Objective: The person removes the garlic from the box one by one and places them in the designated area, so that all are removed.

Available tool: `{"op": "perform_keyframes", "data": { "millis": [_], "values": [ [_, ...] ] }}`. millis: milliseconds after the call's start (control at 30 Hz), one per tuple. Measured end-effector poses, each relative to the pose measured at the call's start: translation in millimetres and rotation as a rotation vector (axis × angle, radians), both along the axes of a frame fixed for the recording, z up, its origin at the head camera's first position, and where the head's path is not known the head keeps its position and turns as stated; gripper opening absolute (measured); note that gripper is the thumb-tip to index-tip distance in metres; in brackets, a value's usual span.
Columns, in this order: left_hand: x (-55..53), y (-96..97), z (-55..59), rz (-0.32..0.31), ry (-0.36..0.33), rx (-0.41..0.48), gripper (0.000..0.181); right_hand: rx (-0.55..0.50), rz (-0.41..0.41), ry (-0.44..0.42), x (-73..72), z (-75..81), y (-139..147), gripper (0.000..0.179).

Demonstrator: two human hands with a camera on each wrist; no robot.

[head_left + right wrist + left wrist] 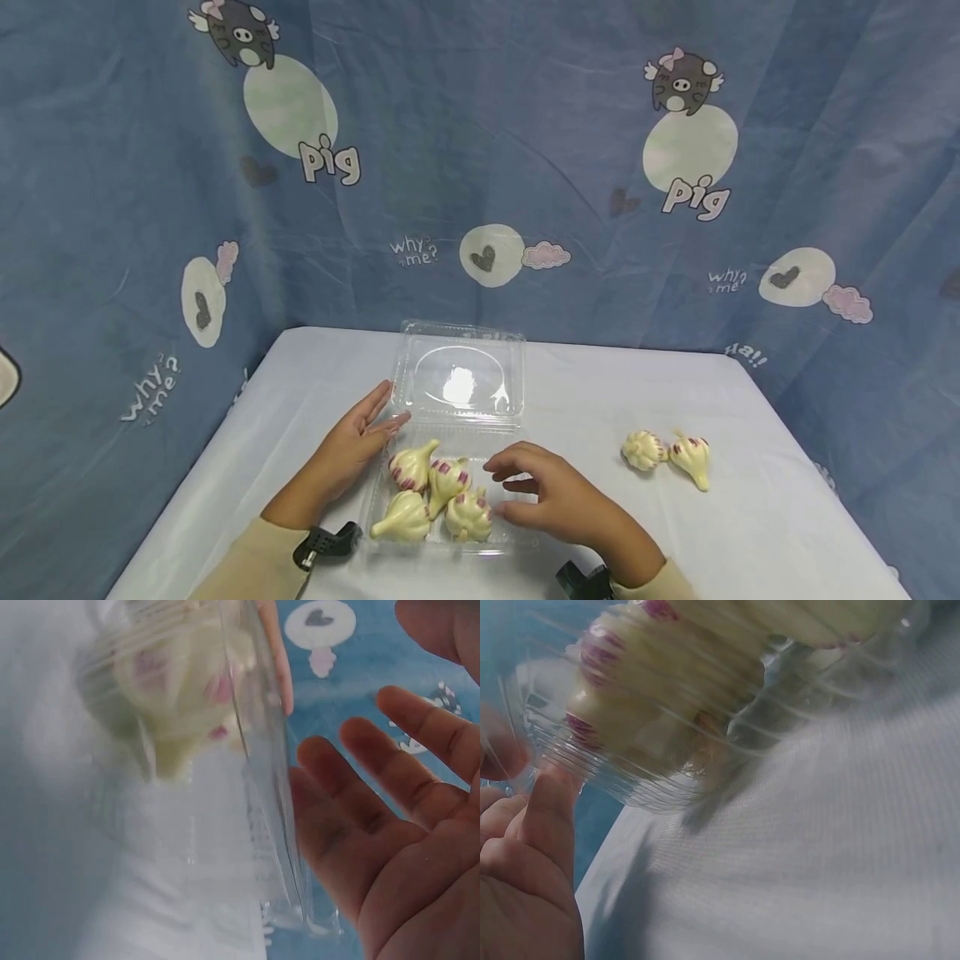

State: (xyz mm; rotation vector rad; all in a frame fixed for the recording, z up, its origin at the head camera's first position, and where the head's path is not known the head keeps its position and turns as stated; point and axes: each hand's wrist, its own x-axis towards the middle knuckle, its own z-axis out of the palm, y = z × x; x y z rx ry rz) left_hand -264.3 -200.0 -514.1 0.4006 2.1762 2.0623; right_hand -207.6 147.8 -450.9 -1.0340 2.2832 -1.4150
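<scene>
A clear plastic clamshell box [516, 536] lies with its lid [420, 392] folded back. Several garlic bulbs [405, 518], cream with purple patches, sit toward the left of its base. My left hand [348, 454] rests at the box's left side near the hinge, its fingers straight and its thumb over the rim. Above the right part of the base hovers my right hand [547, 496], fingers loosely bent, holding nothing. The left wrist view shows the box's ribbed wall with bulbs [645, 697] behind it. In the right wrist view, the fingers [390, 780] are spread beside the box wall.
Two more garlic bulbs, one round [643, 451] and one with its stem pointing toward me [690, 458], lie to the right on the white tabletop [615, 383]. A blue printed curtain [585, 192] hangs behind and beside the table.
</scene>
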Motion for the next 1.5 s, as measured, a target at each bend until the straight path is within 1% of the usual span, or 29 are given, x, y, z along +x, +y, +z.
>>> {"op": "perform_keyframes", "data": {
  "millis": [133, 267, 400, 533, 667, 767, 933, 1233, 1367, 1500],
  "values": [
    [-1.4, -0.8, 1.6, 0.0, 0.01, 0.005, 0.082, -0.007, 0.021, -0.006, 0.1, 1.3, -8, 0.039],
    [-2.5, -1.4, 2.8, -0.005, 0.014, 0.01, 0.081, 0.025, 0.058, 0.008, 0.6, 1.1, -12, 0.037],
    [-2.4, -2.0, 2.4, -0.01, 0.011, 0.014, 0.082, 0.101, 0.087, 0.067, 2.4, 1.7, -15, 0.037],
    [-1.8, -2.4, 0.5, -0.006, 0.008, 0.014, 0.082, 0.188, 0.111, 0.154, 4.3, 2.4, -18, 0.038],
    [-0.9, -2.1, -1.7, -0.006, 0.003, 0.024, 0.082, 0.251, 0.141, 0.232, 4.9, 1.4, -21, 0.039],
    [-0.4, -1.9, -3.1, -0.011, -0.001, 0.034, 0.083, 0.291, 0.148, 0.256, 5.3, 1.8, -23, 0.04],
    [0.0, -1.3, -3.6, -0.012, -0.003, 0.036, 0.083, 0.35, 0.128, 0.275, 6.4, 2.5, -26, 0.039],
    [1.0, 0.8, -0.2, -0.011, 0.008, 0.013, 0.081, 0.424, 0.054, 0.326, 8.3, 0.3, -30, 0.039],
    [0.2, 0.7, -0.6, -0.008, 0.008, 0.009, 0.081, 0.445, 0.016, 0.307, 8.6, -0.7, -32, 0.04],
    [0.0, 0.9, -1.0, -0.006, 0.002, 0.01, 0.081, 0.456, 0.001, 0.274, 8.3, -3.2, -35, 0.04]
  ]
}}
